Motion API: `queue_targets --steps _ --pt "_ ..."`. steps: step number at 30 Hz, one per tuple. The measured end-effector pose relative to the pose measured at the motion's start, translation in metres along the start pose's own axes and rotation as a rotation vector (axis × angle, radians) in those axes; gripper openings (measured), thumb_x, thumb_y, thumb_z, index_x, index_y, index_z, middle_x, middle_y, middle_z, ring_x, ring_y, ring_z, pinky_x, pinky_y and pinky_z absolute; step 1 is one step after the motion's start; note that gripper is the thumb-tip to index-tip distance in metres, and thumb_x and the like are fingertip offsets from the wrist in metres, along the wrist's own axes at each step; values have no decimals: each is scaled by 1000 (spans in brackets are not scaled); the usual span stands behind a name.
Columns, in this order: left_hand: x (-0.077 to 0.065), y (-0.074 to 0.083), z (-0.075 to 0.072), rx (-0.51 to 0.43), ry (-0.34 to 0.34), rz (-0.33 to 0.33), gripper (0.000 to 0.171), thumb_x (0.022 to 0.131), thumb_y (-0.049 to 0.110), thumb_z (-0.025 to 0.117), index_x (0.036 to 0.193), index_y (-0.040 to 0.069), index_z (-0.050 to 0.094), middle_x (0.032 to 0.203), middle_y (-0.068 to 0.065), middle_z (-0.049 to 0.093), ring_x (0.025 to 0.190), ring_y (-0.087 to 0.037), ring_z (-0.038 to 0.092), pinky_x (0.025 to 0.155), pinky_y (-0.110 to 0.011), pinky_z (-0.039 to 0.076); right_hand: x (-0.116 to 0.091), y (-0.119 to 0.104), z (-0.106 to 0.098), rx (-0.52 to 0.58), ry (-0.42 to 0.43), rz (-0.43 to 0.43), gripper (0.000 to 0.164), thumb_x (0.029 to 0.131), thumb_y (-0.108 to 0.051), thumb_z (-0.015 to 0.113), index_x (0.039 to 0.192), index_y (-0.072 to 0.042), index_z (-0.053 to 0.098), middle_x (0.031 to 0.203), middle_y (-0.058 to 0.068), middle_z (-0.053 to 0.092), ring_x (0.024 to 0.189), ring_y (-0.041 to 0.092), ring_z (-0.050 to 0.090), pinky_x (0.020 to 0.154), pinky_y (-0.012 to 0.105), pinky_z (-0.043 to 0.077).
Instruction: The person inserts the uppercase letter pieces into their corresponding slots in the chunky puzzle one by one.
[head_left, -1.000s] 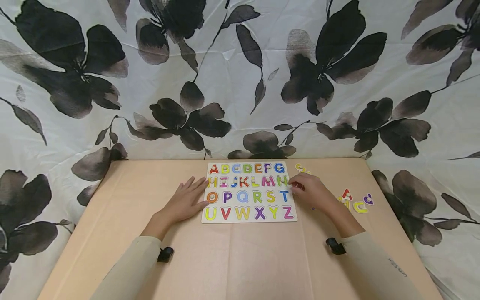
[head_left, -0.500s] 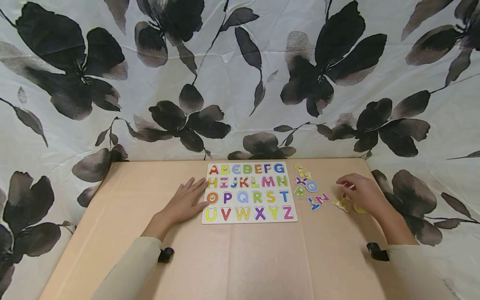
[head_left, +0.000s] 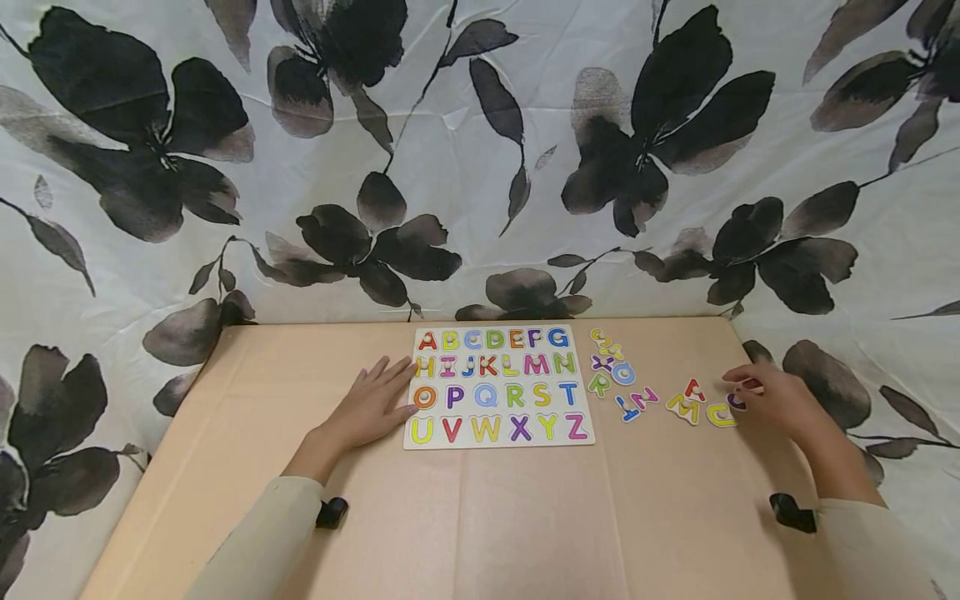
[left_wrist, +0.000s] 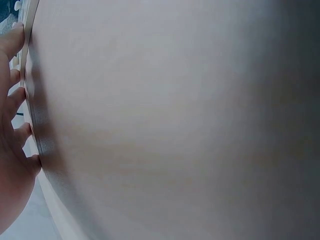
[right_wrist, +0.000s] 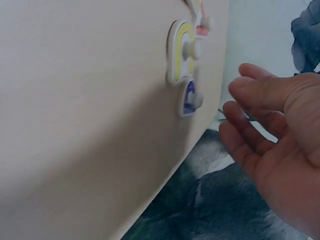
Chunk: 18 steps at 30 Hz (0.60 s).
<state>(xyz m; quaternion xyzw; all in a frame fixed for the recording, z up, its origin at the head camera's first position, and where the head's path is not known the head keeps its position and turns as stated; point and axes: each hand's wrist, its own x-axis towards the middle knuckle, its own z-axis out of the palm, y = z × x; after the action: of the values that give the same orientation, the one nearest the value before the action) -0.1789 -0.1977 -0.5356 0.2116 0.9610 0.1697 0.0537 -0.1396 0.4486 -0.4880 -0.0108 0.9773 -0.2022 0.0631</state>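
My left hand (head_left: 367, 400) rests on the table with spread fingers, its fingertips at the left edge of a white alphabet puzzle board (head_left: 470, 410). In the left wrist view, fingers (left_wrist: 15, 97) touch the board's side. My right hand (head_left: 776, 404) is over the table's right side, fingers loosely bent and nothing between them. Beneath its fingertips lies a small purple letter piece (right_wrist: 189, 97) with a knob. Touching or close to that is a yellow curved letter piece (right_wrist: 182, 55). The right wrist view shows the fingers apart from both.
A red A piece (head_left: 694, 390) and a yellow M piece (head_left: 682, 408) lie left of my right hand. Several more letter pieces, among them a blue O (head_left: 622, 372) and a green R (head_left: 598, 384), lie right of the board. A floral cloth (head_left: 525, 167) hangs behind the table (head_left: 525, 525).
My right hand has moved right from the board's edge, past the loose letters, to the purple piece, uncovering the pieces between. My left hand has stayed put.
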Motion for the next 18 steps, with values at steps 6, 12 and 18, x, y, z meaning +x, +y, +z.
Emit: queue_targets --steps 6,12,18 --pt "-1 1 0 -1 1 -3 76 99 49 63 163 19 35 171 -2 28 159 -41 16 124 -70 14 -1 13 8 -4 -27 -1 23 94 0 65 116 2 71 115 30 67 108 51 60 87 68 50" --pt "-1 1 0 1 21 8 75 98 46 66 161 17 38 170 -5 31 158 -43 18 123 -72 15 2 20 16 -24 -8 -3 21 92 1 68 113 2 72 110 28 68 102 47 61 87 69 48" --pt "0 0 2 18 24 19 75 99 47 64 162 18 37 170 -5 30 158 -43 18 123 -71 15 3 24 21 -28 -1 47 19 93 4 66 111 4 69 103 27 66 93 41 59 85 65 50"
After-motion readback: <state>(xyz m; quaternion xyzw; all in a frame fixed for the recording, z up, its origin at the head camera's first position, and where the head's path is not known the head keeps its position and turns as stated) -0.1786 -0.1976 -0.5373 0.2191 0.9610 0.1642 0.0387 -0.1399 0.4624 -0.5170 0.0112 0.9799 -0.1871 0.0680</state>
